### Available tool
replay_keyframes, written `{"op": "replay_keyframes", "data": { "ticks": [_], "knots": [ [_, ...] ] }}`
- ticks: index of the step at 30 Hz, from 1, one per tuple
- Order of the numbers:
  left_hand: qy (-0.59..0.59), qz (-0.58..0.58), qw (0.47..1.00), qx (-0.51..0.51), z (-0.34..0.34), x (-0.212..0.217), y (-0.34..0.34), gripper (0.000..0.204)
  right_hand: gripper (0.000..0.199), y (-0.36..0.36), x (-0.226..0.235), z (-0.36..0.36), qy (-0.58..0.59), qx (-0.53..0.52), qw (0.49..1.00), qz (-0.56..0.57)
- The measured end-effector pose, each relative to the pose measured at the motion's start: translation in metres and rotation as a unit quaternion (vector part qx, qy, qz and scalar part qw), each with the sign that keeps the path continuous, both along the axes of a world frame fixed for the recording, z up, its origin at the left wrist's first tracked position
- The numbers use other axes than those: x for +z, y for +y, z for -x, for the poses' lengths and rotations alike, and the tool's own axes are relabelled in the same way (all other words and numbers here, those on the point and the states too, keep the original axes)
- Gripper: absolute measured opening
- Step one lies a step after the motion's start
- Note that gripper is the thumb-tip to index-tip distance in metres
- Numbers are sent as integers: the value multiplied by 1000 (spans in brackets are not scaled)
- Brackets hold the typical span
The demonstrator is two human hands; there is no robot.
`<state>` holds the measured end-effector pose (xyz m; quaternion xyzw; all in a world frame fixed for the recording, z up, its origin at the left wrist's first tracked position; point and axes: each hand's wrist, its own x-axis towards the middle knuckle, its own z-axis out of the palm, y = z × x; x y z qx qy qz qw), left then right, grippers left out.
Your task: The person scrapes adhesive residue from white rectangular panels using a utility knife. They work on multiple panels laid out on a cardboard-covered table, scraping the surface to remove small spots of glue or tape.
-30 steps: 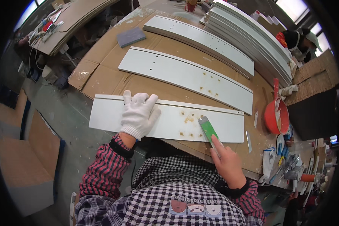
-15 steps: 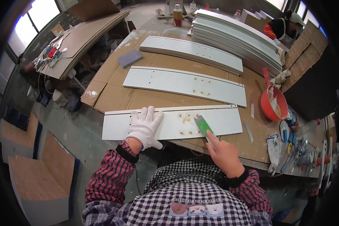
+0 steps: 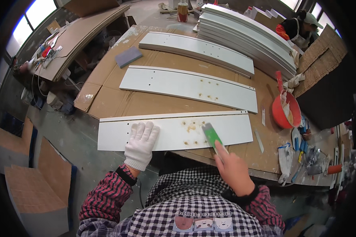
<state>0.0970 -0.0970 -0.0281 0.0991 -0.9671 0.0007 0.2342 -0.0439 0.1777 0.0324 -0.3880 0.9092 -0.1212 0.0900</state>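
A long white board (image 3: 170,138) lies at the near edge of the cardboard-covered table, with small holes and brownish filler spots on its right half. My left hand (image 3: 141,144), in a white knitted glove, rests flat on its left part, fingers stretched out. My bare right hand (image 3: 232,168) grips a green-handled scraper (image 3: 212,135), index finger laid along it. The blade end touches or hovers just over the board beside the filler spots; I cannot tell which. Farther back lies a second white board (image 3: 174,83) with similar brown-marked holes.
Behind are another white board (image 3: 186,48), a stack of white boards (image 3: 241,37) and a grey sanding block (image 3: 128,57). On the right stand a red bowl (image 3: 279,112) and scattered tools (image 3: 300,148). A co-worker (image 3: 300,29) is at the far right. Cardboard (image 3: 103,94) covers the table.
My left hand has slid back toward the board's near edge, its fingers closer together. The scraper stays near the filler spots. The whole view has shifted slightly.
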Motion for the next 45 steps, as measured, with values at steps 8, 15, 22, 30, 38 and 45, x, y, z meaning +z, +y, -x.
{"op": "replay_keyframes", "data": {
  "ticks": [8, 15, 22, 30, 38, 45],
  "knots": [
    [6, 7, 1000, 11, 4, 1, -4, 47, 49, -16, -6, 7, 2, -2, 1000, 3],
    [0, 5, 1000, 3, -1, 2, -1, 48, 48, -20, -6, 5, -7, -2, 1000, -1],
    [-3, 2, 1000, 24, 5, 2, 0, 47, 51, -23, -12, 7, -4, -8, 1000, 17],
    [11, 7, 1000, 17, 5, 7, 0, 45, 50, -32, -6, 5, -25, -22, 999, 3],
    [24, -7, 1000, 9, 5, 8, 2, 45, 49, -31, -6, 2, -19, -22, 1000, -10],
    [14, 4, 1000, 20, 5, 0, -3, 45, 51, -37, -15, 8, 18, -18, 1000, 18]
  ]
}}
